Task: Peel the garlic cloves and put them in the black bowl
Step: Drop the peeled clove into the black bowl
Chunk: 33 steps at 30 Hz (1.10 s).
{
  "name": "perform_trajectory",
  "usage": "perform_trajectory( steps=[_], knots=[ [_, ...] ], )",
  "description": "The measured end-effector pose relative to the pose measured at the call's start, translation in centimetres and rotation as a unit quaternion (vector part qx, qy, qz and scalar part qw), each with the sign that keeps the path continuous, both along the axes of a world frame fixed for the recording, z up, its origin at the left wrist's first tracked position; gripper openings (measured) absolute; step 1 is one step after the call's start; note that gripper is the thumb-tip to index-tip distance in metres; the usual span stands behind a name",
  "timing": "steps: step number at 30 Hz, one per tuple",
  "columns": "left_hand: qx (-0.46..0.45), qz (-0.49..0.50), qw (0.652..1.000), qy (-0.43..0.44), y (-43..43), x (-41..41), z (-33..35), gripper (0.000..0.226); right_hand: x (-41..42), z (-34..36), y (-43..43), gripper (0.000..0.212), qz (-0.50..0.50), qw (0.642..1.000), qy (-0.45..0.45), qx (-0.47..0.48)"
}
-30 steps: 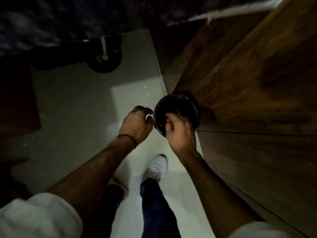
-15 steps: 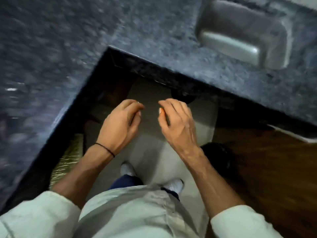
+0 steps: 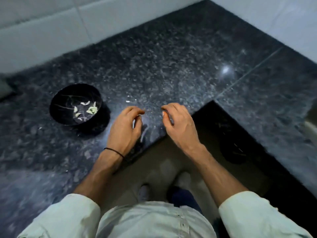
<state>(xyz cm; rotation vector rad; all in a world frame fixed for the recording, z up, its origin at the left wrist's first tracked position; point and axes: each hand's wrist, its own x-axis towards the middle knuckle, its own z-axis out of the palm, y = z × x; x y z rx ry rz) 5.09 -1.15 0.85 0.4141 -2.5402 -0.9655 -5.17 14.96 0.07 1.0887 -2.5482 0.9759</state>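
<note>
**A:** Where is the black bowl?

**B:** The black bowl (image 3: 68,93) stands upright on the dark speckled bench (image 3: 171,57), out to the left. Several pale peeled garlic cloves (image 3: 92,109) lie on its bottom, mostly toward its right side.

**A:** And where are the grips?

**B:** Both hover low over the inner corner of the bench, side by side with a clear gap between them. The left grip (image 3: 125,126) is the nearer one to the bowl. It is just to the bowl's right and not touching it. The right grip (image 3: 180,124) is further right, well apart from the bowl.

**A:** Is either one holding a clove?

**B:** The left grip's fingers (image 3: 135,109) are curled downward, and a pale sliver shows under them. I cannot tell whether that is a clove, a bit of skin or a fingernail, so I cannot say whether it holds anything. The right grip's fingers (image 3: 171,107) hang loosely curled, and I can see nothing in them.

**A:** Is there anything else on the bench?

**B:** A small white scrap (image 3: 127,101) lies just beyond the left grip's fingertips, between the bowl and the gap. A thin black band (image 3: 114,152) circles the left wrist. A white tiled wall (image 3: 51,31) runs behind the bench.
</note>
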Motion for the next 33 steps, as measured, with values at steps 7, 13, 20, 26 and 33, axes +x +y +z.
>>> perform_trajectory(
  steps=[7,13,20,26,33],
  knots=[
    [0.027,0.155,0.987,-0.019,-3.9,-2.8,-3.0,0.014,-6.4,-3.5,-6.6,0.022,0.105,0.987,-0.120,0.018],
    [0.075,0.219,0.973,-0.019,-4.7,-5.8,-4.2,0.025,-11.0,-4.6,-10.2,0.021,0.194,0.966,-0.171,0.028],
    [-0.014,0.278,0.959,-0.047,-4.3,-8.6,-5.8,0.006,-12.8,-5.1,-10.9,0.014,0.220,0.951,-0.215,0.013],
    [-0.040,0.338,0.935,-0.103,-4.3,-9.6,-5.7,0.008,-12.8,-5.1,-10.9,0.014,0.222,0.950,-0.218,0.011],
    [-0.050,0.390,0.919,0.034,-3.8,-7.5,-1.2,0.008,-12.3,-5.1,-10.9,0.015,0.218,0.954,-0.203,0.015]
  ],
)
